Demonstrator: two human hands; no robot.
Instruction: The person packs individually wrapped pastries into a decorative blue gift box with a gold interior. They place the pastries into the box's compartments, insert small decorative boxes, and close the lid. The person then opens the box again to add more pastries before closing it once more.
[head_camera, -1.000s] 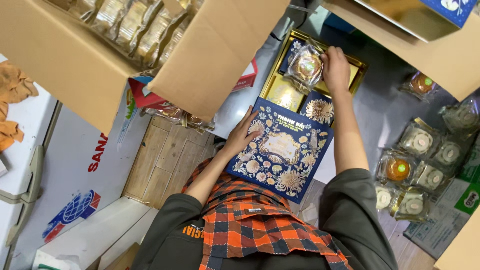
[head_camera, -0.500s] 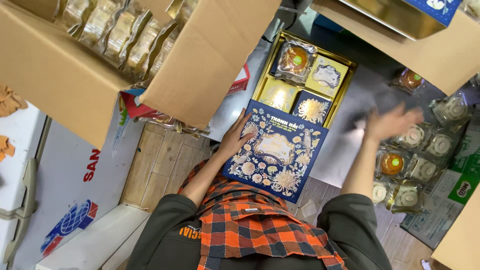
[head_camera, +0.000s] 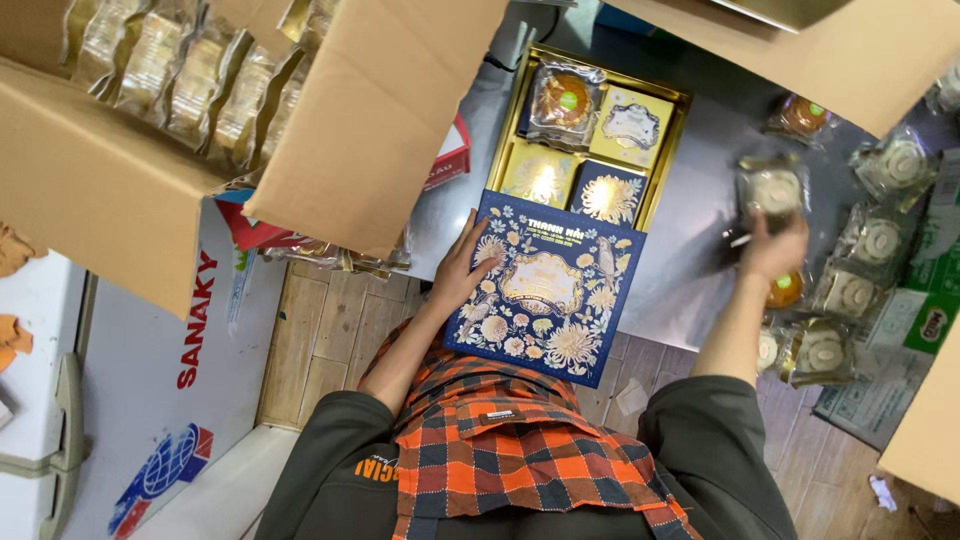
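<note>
Above my left side hangs a big cardboard box (head_camera: 200, 110) packed with rows of wrapped cakes. Below it runs the grey surface (head_camera: 700, 240), and on this sits the gold tray (head_camera: 680, 125) with four compartments. Its far left slot holds a wrapped cake with an orange top (head_camera: 563, 100); the other three show only patterned liners. The dark blue flowered lid (head_camera: 545, 290) lies tilted against the tray's near edge, and my left hand (head_camera: 462, 268) rests flat on the lid's left side, fingers spread, gripping nothing.

My right hand (head_camera: 772, 250) is well apart from the tray, over to the right, fingers closed on a wrapped pale cake (head_camera: 770, 188) lifted above a loose pile of wrapped cakes (head_camera: 850, 290).

I judge the filling step is in hand, with one slot filled and three open. The next move calls for carrying the pale cake left and setting it flat into an open compartment, clear of the lid.
</note>
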